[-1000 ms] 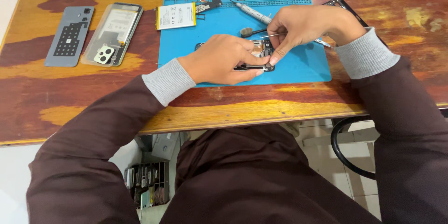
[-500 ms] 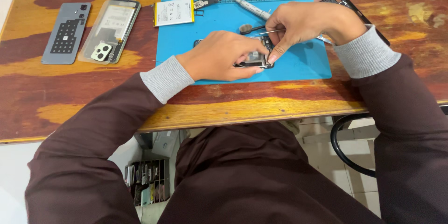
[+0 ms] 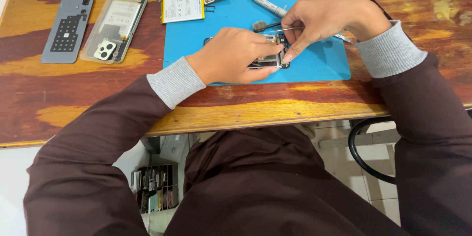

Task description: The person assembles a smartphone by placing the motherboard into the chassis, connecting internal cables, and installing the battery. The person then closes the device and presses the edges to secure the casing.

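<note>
Phone frame (image 3: 269,58) on mat (image 3: 324,61), battery (image 3: 182,7) behind, covers (image 3: 66,29) left.

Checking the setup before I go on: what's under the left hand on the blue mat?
Under the left hand lies an opened phone body on the blue mat; only its right end shows, where the right hand works with thin tweezers. The rest is covered.

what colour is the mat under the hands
Blue: the work mat on the wooden table, clearest in the head view.
</note>
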